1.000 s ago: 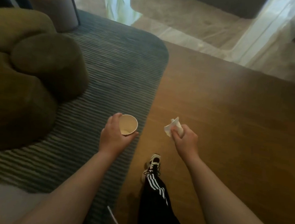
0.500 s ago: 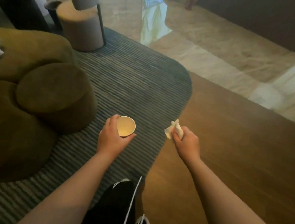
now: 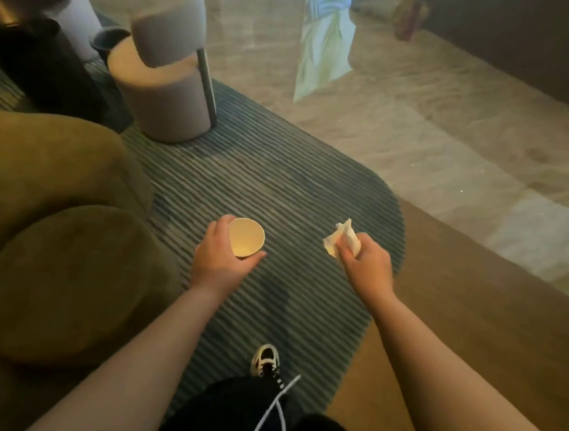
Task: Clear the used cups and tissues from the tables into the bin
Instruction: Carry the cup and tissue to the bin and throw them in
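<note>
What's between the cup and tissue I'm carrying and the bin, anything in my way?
No bin can be identified for certain, so the route is unclear. The left hand holds the paper cup and the right hand holds the tissue over the striped rug. Ahead to the left stands a pale round chair; straight ahead the rug shows nothing in the way.

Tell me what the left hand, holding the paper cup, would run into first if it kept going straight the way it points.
Likely nothing soon: ahead of the left hand and its pale paper cup lies only open grey-green ribbed carpet. Farther along, the round beige stool sits roughly in line, though depth is unclear.
</note>
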`<action>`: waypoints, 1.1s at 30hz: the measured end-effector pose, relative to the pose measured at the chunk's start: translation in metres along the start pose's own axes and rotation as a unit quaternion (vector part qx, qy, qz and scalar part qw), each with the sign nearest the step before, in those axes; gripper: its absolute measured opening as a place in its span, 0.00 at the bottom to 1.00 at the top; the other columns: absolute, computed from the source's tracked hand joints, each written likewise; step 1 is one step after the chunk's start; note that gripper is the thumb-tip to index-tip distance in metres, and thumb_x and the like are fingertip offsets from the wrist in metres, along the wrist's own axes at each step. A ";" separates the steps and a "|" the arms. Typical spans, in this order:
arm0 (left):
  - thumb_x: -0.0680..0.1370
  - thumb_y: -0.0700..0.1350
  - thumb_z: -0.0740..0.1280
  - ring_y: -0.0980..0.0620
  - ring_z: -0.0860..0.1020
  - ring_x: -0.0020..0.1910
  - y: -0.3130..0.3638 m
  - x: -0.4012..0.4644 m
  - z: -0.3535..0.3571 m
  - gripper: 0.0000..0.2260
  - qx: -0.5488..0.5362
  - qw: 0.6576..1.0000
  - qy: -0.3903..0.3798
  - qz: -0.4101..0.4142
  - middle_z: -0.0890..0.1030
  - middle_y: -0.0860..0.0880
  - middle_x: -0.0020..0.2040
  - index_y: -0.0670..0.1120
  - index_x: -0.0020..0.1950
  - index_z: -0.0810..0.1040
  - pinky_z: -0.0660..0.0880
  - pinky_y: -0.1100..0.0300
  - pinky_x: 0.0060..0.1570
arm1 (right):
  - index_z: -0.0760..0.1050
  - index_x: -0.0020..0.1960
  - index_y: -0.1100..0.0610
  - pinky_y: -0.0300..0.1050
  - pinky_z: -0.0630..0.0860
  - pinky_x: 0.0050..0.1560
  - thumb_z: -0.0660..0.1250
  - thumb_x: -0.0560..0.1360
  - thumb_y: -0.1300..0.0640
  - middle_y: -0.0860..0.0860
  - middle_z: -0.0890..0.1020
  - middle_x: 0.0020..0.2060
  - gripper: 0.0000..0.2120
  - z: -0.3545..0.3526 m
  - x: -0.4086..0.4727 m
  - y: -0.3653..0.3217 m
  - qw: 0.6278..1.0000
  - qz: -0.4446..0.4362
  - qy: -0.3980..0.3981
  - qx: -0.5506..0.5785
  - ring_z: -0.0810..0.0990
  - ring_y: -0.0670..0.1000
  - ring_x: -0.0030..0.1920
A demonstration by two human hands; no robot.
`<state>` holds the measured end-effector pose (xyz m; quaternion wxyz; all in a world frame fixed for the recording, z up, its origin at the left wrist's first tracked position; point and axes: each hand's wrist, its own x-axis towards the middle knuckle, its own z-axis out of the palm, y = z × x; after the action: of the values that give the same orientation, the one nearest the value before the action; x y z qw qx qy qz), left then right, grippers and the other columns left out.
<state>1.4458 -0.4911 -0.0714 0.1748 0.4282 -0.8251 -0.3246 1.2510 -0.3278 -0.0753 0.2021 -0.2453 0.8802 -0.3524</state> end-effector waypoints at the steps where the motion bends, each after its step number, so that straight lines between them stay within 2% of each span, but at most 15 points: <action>1: 0.67 0.57 0.75 0.47 0.72 0.56 0.008 0.031 0.001 0.36 0.003 1.000 0.005 0.005 0.70 0.47 0.61 0.47 0.69 0.64 0.73 0.48 0.55 | 0.73 0.43 0.52 0.47 0.73 0.35 0.61 0.78 0.45 0.48 0.79 0.36 0.11 -0.003 0.029 -0.010 1.000 -0.004 0.005 -0.001 0.77 0.49 0.37; 5: 0.66 0.56 0.76 0.47 0.73 0.55 0.033 0.144 0.012 0.35 0.011 0.999 0.026 0.025 0.72 0.45 0.60 0.45 0.67 0.66 0.72 0.52 0.53 | 0.74 0.43 0.52 0.43 0.68 0.33 0.60 0.77 0.45 0.47 0.78 0.36 0.12 -0.007 0.137 -0.042 1.000 -0.009 0.004 -0.006 0.76 0.47 0.36; 10: 0.66 0.56 0.76 0.47 0.72 0.56 0.046 0.288 0.044 0.34 0.001 0.999 0.034 0.022 0.72 0.46 0.60 0.45 0.66 0.66 0.71 0.52 0.54 | 0.73 0.42 0.52 0.42 0.65 0.31 0.60 0.77 0.45 0.47 0.78 0.34 0.12 0.000 0.285 -0.068 1.000 -0.021 0.000 -0.007 0.75 0.46 0.35; 16: 0.65 0.58 0.76 0.48 0.72 0.55 0.066 0.494 0.090 0.34 0.011 0.998 0.054 0.008 0.72 0.47 0.59 0.47 0.65 0.66 0.73 0.51 0.53 | 0.74 0.48 0.52 0.48 0.75 0.36 0.60 0.78 0.44 0.47 0.79 0.37 0.12 0.003 0.506 -0.103 0.998 -0.049 -0.031 -0.029 0.77 0.48 0.37; 20: 0.66 0.58 0.75 0.47 0.73 0.56 0.086 0.630 0.104 0.34 0.008 0.997 0.075 -0.017 0.72 0.47 0.60 0.47 0.65 0.66 0.73 0.51 0.53 | 0.75 0.48 0.51 0.45 0.71 0.32 0.59 0.77 0.42 0.46 0.79 0.36 0.14 0.000 0.659 -0.145 0.993 -0.083 -0.063 -0.059 0.76 0.46 0.36; 24: 0.65 0.58 0.75 0.46 0.73 0.53 0.097 0.746 0.102 0.35 0.013 0.994 0.103 -0.042 0.73 0.47 0.58 0.48 0.65 0.65 0.73 0.52 0.49 | 0.75 0.47 0.51 0.49 0.76 0.39 0.60 0.76 0.42 0.49 0.80 0.39 0.13 0.007 0.783 -0.193 0.991 -0.086 -0.088 -0.055 0.78 0.50 0.39; 28: 0.64 0.56 0.76 0.47 0.73 0.51 0.093 0.848 0.098 0.33 0.006 0.989 0.140 -0.055 0.73 0.47 0.56 0.48 0.63 0.66 0.73 0.53 0.47 | 0.71 0.41 0.49 0.42 0.65 0.30 0.60 0.74 0.41 0.46 0.77 0.32 0.12 0.024 0.884 -0.234 0.987 -0.101 -0.101 -0.067 0.75 0.45 0.34; 33: 0.64 0.58 0.76 0.48 0.73 0.50 0.061 0.985 0.097 0.33 0.024 0.982 0.168 -0.078 0.73 0.47 0.56 0.48 0.62 0.66 0.69 0.56 0.44 | 0.72 0.44 0.47 0.42 0.65 0.29 0.61 0.75 0.43 0.45 0.77 0.32 0.08 0.070 1.018 -0.286 0.984 -0.112 -0.119 -0.065 0.76 0.45 0.32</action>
<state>0.7910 -1.2356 -0.0905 0.2745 0.5435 -0.7559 -0.2405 0.5584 -1.1293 -0.1022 0.2485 -0.3948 0.8380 -0.2831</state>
